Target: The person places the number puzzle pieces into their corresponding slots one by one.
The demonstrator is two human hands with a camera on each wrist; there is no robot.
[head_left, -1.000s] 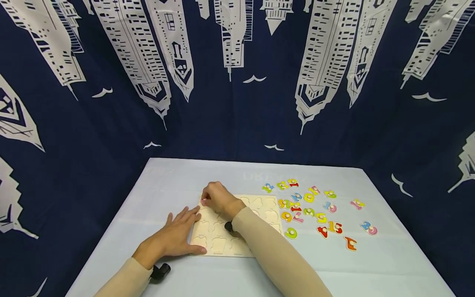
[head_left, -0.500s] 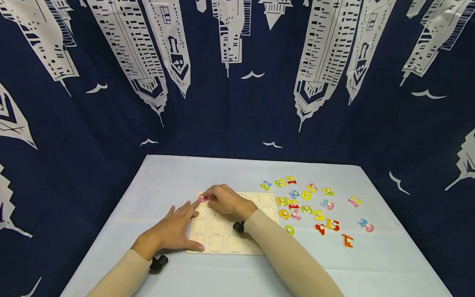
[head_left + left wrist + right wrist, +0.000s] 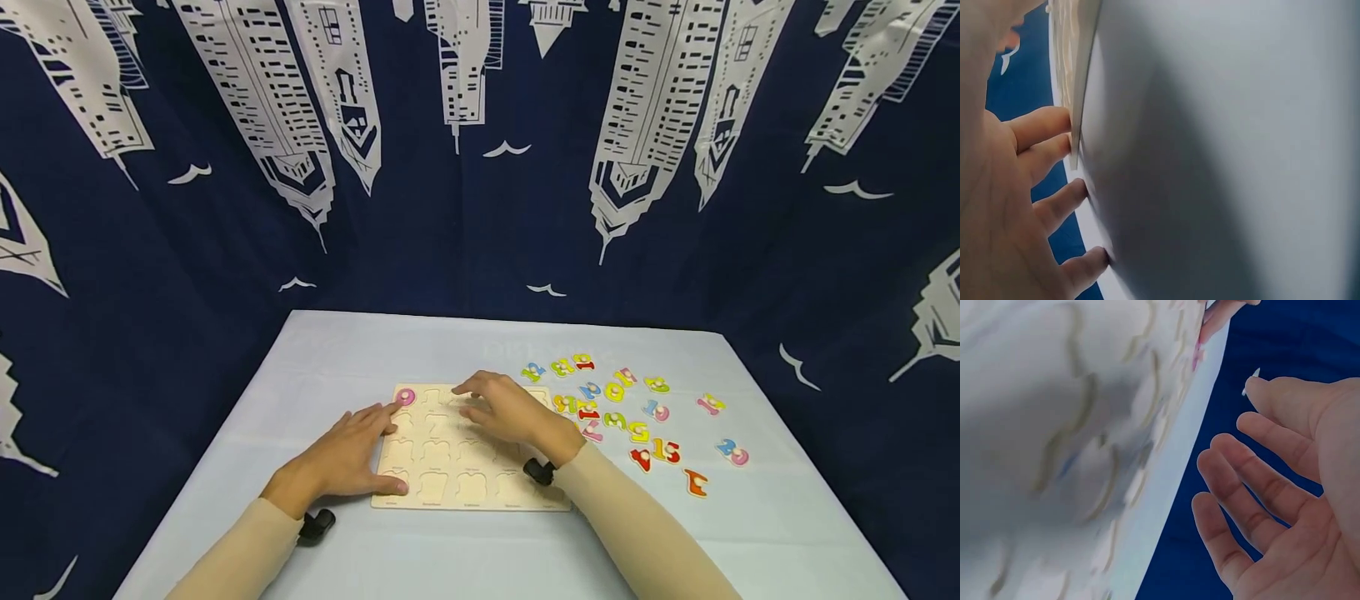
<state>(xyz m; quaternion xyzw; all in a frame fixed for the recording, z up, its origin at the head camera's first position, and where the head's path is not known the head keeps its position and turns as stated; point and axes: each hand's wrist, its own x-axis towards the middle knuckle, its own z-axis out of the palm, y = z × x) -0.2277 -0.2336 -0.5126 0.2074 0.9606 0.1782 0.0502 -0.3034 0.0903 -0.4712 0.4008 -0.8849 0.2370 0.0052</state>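
- Our left hand (image 3: 347, 457) lies flat on the counter (image 3: 337, 358), fingers straight, steadying the board's (image 3: 465, 479) left edge.
- Our right hand (image 3: 510, 408) hovers open over the board, holding nothing.
- The pink piece (image 3: 406, 397) sits in the board's far-left corner, by our left fingertips.
- Loose numbers (image 3: 637, 417) lie right of the board.

I saw a pale wooden board (image 3: 468, 475), one pink piece (image 3: 406, 397), multicoloured number pieces (image 3: 637, 417), light-blue tablecloth (image 3: 450, 342), navy curtain (image 3: 480, 233) with white skyscraper print, beige sleeves (image 3: 637, 533).
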